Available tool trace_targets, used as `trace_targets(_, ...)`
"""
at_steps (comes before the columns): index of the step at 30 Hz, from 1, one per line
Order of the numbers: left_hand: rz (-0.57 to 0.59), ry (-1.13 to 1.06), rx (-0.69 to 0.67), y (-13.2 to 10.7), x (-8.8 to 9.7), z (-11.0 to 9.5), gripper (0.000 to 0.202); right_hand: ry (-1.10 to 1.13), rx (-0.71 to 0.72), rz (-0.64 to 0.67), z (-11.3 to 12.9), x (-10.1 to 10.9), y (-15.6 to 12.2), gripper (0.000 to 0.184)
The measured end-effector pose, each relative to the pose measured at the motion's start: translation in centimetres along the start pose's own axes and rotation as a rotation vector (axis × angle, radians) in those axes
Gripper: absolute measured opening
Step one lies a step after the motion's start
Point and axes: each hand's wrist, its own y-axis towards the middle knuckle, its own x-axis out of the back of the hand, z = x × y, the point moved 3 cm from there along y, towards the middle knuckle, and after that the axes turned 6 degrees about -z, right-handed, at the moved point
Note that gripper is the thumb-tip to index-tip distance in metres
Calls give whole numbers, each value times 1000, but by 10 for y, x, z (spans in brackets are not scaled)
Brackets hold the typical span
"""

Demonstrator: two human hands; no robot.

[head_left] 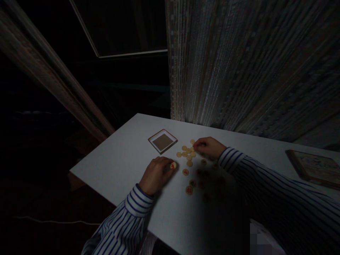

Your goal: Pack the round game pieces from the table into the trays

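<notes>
My left hand (156,175) is closed in a pinch on a round, pale Chinese chess piece (173,165) with a red character, held just over the table. To its right, my right hand (209,148) has its fingertips pinched together at the upper edge of a cluster of blank-side-up pieces (185,154). Whether anything is between those fingertips is hidden. One pale piece (192,141) lies right beside them. Nearer me are pieces with red markings, such as one piece (189,190), and several darker ones lie in the shadow of my right arm.
The white table (111,156) carries a shallow square box (150,140) with a brown bottom beyond my left hand. A flat, framed picture-like panel (316,166) lies at the right. String curtains (207,71) hang along the far edge. The room is dim.
</notes>
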Motion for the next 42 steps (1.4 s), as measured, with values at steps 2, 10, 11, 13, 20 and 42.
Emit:
trace_targets(2, 60, 41, 6, -13, -7, 6, 21, -214, 60, 11, 0, -4, -3, 19)
trace_targets(10, 144, 132, 61, -29, -24, 15, 18, -603, 365, 122, 28, -45, 3, 23)
trace_targets(11, 145, 129, 59, -29, -25, 15, 18, -625, 378, 137, 31, -50, 7, 24)
trace_targets(13, 145, 119, 57, -29, -26, 16, 19, -659, 380, 159, 35, -60, 13, 25)
trace_targets(20, 131, 83, 78, -29, -23, 19, 25, -624, 335, 164, 31, -73, 23, 25)
trace_targets(42, -304, -14, 47, -3, 4, -1, 22, 425, -26, 278, 49, -61, -9, 30)
